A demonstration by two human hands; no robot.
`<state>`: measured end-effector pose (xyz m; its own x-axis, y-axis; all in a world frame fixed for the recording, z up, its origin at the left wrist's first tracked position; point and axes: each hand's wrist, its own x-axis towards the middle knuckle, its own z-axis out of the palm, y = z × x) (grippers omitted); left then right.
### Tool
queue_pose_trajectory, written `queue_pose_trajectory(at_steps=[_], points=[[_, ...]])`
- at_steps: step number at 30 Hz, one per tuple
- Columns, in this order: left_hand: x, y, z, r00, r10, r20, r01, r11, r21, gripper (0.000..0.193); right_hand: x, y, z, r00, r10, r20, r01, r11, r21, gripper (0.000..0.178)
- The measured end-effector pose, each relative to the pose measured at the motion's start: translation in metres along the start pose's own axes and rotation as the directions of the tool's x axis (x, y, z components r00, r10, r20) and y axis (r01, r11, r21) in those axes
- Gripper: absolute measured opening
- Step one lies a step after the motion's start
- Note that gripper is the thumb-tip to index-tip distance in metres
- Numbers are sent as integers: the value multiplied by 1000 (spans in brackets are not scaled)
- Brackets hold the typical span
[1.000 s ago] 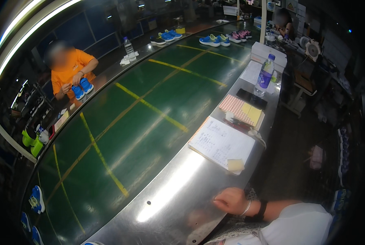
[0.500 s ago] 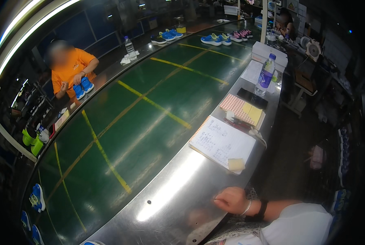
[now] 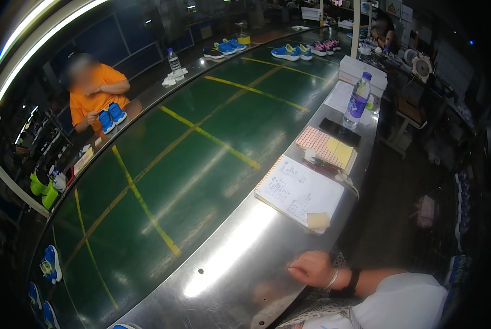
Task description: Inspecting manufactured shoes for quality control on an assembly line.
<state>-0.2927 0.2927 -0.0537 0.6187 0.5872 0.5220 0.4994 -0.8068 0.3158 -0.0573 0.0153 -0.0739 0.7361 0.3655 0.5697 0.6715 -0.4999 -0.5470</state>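
Steel counter (image 3: 223,257), bare and shiny, runs along the near edge of the green conveyor belt (image 3: 201,148).

Head view: right hand (image 3: 311,268) rests on the counter's near edge, fingers curled loosely together, tips touching the metal, pinching nothing. Watch and bracelet on the wrist. Left hand not in view.

Nearest thing to the hand: an open notebook (image 3: 299,191) with handwriting, lying just farther along the counter, a yellow sticky note (image 3: 318,220) at its near corner. Beyond it a patterned pad (image 3: 326,149), a dark phone (image 3: 340,131), a water bottle (image 3: 358,101).

Belt in front of this station carries no shoe; blue shoes (image 3: 51,263) sit at its lower left edge, more pairs at the far end.

Across the belt, a person in orange (image 3: 94,96) holds a pair of blue shoes.

Judgement: nothing in hand here, station idle; work on a shoe not yet begun.
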Motion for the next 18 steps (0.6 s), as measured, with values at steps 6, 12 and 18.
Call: queue_pose_trajectory(at_steps=[6,12,18], points=[[0,1,-1,1000,-9,3,9,1000,-27,20,1,0,0,1000,-6,-7,6,1000,1,12],[0,0,-1,1000,-14,11,14,1000,-19,20,0,-1,0,1000,-5,-11,5,1000,-2,12],[1,1,-1,1000,5,-3,-5,1000,-19,19,-1,-1,0,1000,-1,-8,1,1000,-6,12]])
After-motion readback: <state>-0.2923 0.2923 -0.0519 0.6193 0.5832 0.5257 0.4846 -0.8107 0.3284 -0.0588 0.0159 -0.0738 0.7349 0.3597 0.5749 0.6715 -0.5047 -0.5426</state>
